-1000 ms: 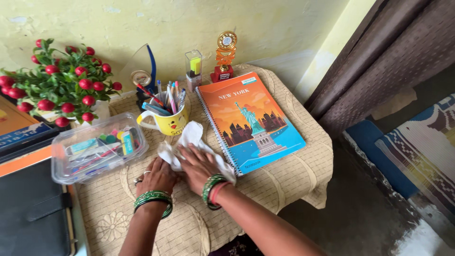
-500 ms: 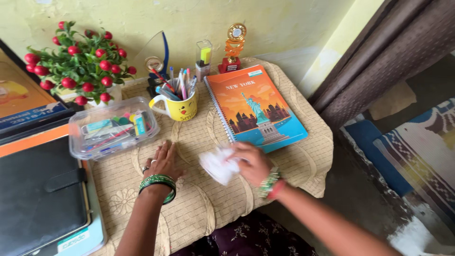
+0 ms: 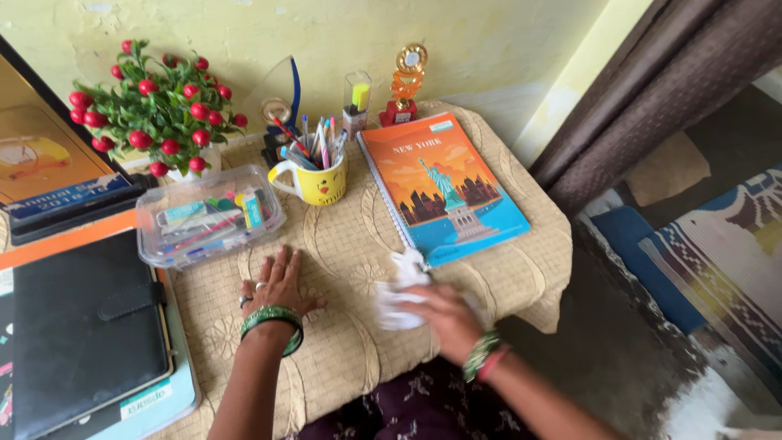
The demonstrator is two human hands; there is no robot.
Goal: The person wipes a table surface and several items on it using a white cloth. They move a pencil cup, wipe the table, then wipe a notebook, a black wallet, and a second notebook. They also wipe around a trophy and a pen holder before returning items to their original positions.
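While your right hand [image 3: 446,314] bunches the white cloth [image 3: 397,293] against the beige woven cover of the worktop [image 3: 350,358], you appear to be midway through a wiping pass along the near edge. The cloth sits just below the lower corner of the spiral notebook [image 3: 444,189], close to it, and the motion blur hides whether they touch. Your fingers curl over the cloth, closed on it rather than spread. Your left hand [image 3: 275,285] lies flat with its fingers splayed, holding nothing, pressing the cover down near the clear plastic box [image 3: 210,217] of stationery. Judging by this, the next stroke calls for steady downward pressure, keeping the cover from sliding, and steering clear of the notebook and the yellow mug [image 3: 318,181] of pens.

Against half a second ago, the cloth and your right hand have come nearer to you and lower, toward the front edge. Your left hand has hardly moved.
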